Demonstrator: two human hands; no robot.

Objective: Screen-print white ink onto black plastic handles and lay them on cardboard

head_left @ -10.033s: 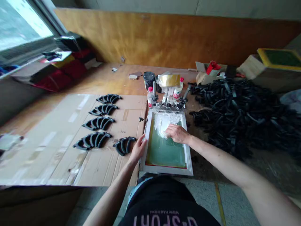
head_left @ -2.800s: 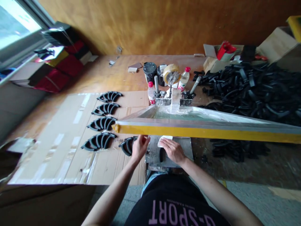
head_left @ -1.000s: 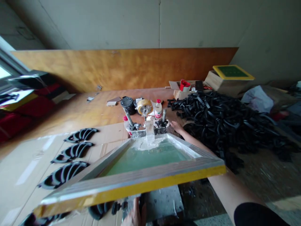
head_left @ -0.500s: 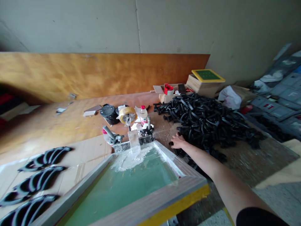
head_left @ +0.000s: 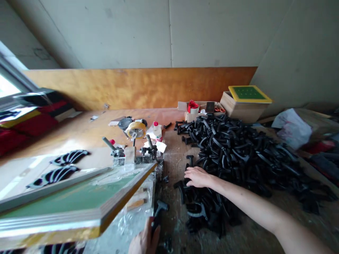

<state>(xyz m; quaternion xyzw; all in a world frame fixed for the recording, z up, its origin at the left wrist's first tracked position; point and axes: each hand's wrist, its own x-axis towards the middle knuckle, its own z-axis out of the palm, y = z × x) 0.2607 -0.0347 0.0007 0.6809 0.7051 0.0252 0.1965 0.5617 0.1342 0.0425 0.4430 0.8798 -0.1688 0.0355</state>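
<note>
right hand (head_left: 197, 176) now palm-down on the near left fringe of the pile of black parts (head_left: 238, 148); half a second ago it was stretched further back along that same left edge; fingers are bent over loose pieces, can't tell if one is actually gripped

left hand (head_left: 144, 241) is back in view at the bottom edge, it was out of shot half a second ago; fingers closed round the lower end of a black part (head_left: 159, 208), which stands up just right of the plastic-wrapped plate (head_left: 127, 222) at the table's front edge; most of the hand is cut off by the picture edge

screen frame (head_left: 66, 208) still tipped up on its hinge at the table's front left, as in the last few shots; green mesh up, yellow-taped edge towards the camera

view has swung back left since then; tape roll (head_left: 135, 129) and bottle (head_left: 156, 129) unmoved behind the hinge clamps, mid-table; printed parts (head_left: 69, 157) still in their row on the cardboard, left side; box (head_left: 247, 93) at the back right corner behind the pile
</note>
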